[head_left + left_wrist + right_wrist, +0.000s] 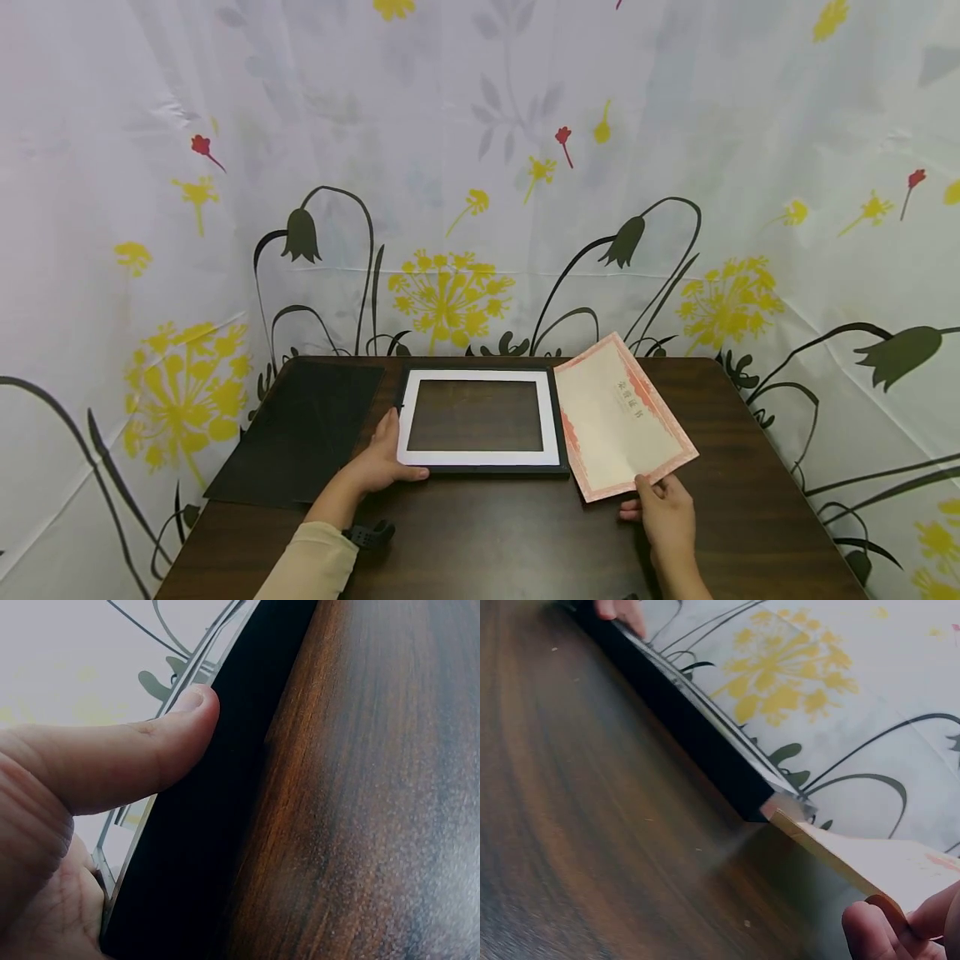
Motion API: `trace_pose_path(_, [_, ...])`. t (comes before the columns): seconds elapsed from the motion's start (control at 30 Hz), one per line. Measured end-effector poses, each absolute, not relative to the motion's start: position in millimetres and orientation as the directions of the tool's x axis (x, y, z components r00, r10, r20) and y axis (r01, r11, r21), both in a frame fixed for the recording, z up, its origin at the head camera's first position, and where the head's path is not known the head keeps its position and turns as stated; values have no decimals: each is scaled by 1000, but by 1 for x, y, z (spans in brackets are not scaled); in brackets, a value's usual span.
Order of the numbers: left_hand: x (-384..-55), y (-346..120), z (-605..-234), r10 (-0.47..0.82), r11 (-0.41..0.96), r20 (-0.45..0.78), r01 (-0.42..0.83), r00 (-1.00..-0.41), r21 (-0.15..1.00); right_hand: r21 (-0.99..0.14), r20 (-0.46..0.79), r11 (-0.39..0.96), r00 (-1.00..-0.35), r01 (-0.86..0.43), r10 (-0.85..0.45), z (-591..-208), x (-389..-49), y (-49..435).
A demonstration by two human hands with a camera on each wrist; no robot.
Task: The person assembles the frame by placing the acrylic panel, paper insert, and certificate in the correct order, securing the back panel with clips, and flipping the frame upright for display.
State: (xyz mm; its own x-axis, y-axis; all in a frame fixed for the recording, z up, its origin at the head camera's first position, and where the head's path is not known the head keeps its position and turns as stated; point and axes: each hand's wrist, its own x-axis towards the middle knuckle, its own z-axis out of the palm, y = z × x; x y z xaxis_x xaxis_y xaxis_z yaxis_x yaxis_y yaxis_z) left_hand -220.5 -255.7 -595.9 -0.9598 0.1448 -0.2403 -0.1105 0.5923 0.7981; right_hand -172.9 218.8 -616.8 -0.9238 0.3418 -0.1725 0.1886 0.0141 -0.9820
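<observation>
A black picture frame with a white mat lies at the back middle of the table; the wood shows through its window. My left hand rests against its near left corner, fingers along the left side and thumb along the front edge. In the left wrist view the thumb lies extended on the black side. My right hand pinches the near edge of a cream certificate with a red patterned border. The certificate is tilted, its left side close beside the frame; I cannot tell whether they touch.
Flat black boards or sheets lie on the table's left, apparently overlapping. The dark wooden table ends at a curtain printed with flowers. A black wrist strap circles the left wrist.
</observation>
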Motion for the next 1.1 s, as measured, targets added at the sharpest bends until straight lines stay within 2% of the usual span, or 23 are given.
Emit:
trace_pose_path(0.27, [-221, -255, -595, 142, 590, -246, -117, -959, 799, -979, -172, 36, -903, 202, 395, -610, -171, 232])
trace_pose_path(0.63, [-222, -255, -595, 137, 588, -261, -134, -956, 798, -993, -87, 20, -843, 115, 531, -594, -165, 260])
trace_pose_path(0.8, [-222, -255, -594, 132, 586, -259, -136, -957, 799, -998, -60, -27, -819, 54, 570, -589, -163, 264])
trace_pose_path(1.1, [-220, -255, -595, 127, 588, -268, -145, -955, 796, -984, -42, -169, -839, -60, 543, -589, -167, 258])
